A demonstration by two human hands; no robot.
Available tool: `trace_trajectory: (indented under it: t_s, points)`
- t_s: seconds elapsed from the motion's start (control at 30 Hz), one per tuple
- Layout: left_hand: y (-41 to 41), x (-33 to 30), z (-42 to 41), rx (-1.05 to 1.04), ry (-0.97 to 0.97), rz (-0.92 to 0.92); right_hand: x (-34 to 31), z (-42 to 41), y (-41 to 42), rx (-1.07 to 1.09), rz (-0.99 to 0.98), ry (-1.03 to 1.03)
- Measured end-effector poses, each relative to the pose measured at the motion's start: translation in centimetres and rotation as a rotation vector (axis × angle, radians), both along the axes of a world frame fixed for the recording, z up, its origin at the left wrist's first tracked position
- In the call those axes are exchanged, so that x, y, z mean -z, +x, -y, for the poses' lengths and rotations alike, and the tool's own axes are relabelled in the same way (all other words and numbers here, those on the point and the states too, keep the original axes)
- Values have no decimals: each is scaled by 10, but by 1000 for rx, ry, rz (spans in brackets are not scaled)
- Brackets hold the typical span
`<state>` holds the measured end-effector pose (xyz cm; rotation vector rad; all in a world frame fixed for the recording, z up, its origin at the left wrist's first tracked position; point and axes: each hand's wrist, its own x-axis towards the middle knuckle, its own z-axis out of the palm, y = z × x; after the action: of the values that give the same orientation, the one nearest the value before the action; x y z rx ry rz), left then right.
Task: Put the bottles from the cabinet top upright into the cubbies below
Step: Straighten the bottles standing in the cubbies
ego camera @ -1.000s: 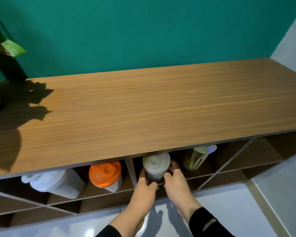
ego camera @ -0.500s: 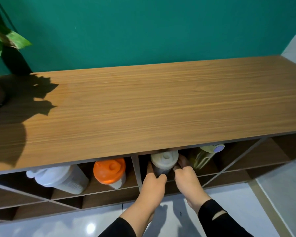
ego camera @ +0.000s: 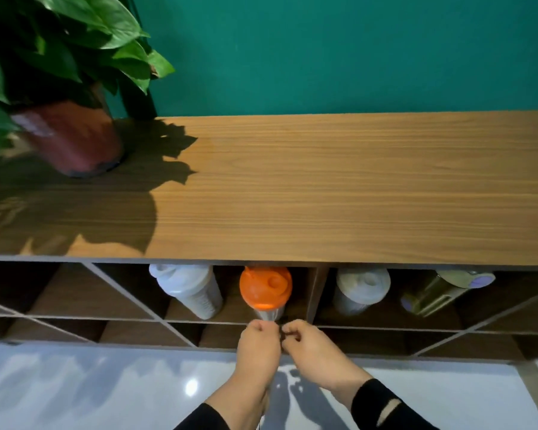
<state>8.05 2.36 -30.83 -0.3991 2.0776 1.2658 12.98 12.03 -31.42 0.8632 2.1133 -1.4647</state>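
Note:
Several bottles stand in the upper cubbies under the wooden cabinet top (ego camera: 339, 187). A white bottle (ego camera: 188, 290) and an orange-lid bottle (ego camera: 265, 287) share one cubby. A beige-lid bottle (ego camera: 361, 290) and an olive bottle with a purple-trimmed lid (ego camera: 441, 290) stand in the cubby to the right. My left hand (ego camera: 257, 346) has its fingers curled at the clear base of the orange-lid bottle. My right hand (ego camera: 312, 347) is curled right beside it, fingertips near the same base; whether it grips is unclear. No bottle lies on the cabinet top.
A potted plant in a reddish pot (ego camera: 72, 141) stands on the top's left end, casting a shadow. A teal wall rises behind. Diagonal-divided lower cubbies (ego camera: 128, 332) sit beneath. Glossy pale floor (ego camera: 106, 392) lies below my arms.
Both hands left the beige-lid bottle and shifted left to the orange-lid bottle's base. The view moved left, bringing the plant into sight.

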Motion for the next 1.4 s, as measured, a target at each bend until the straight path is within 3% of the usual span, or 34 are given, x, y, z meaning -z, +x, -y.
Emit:
trace_trajectory:
  t_s: [0.1, 0.27, 0.4, 0.53, 0.67, 0.8, 0.93, 1.03, 1.17, 1.3, 1.4]
  points:
    - [-13, -1, 13, -205, 65, -40, 8, 26, -22, 237, 7, -104]
    - [-22, -10, 13, -115, 148, -65, 15, 30, -43, 408, -52, -98]
    - [-37, -11, 15, -8, 228, -76, 15, 24, -44, 407, -107, -58]
    - [-57, -10, 17, -67, 285, 40, 14, 25, -38, 414, -119, -82]
    - [-48, -6, 21, -19, 263, -40, 15, 25, -40, 382, -188, -36]
    - [-51, 5, 24, -20, 261, -21, 18, 29, -37, 346, -93, -32]
    - [-47, 22, 36, -243, 160, 32, 21, 43, -36, 207, 32, -72]
    - [-51, 25, 52, -484, 149, 65, 11, 59, -40, 104, -39, -63]
    - [-68, 1, 74, -696, 184, -85, -3, 80, -54, 46, -204, -107]
    - [-82, 3, 90, -566, 166, -283, 3, 97, -70, 26, -336, -134]
    - [-82, 7, 93, -449, 189, -264, 11, 106, -84, 73, -384, -155]
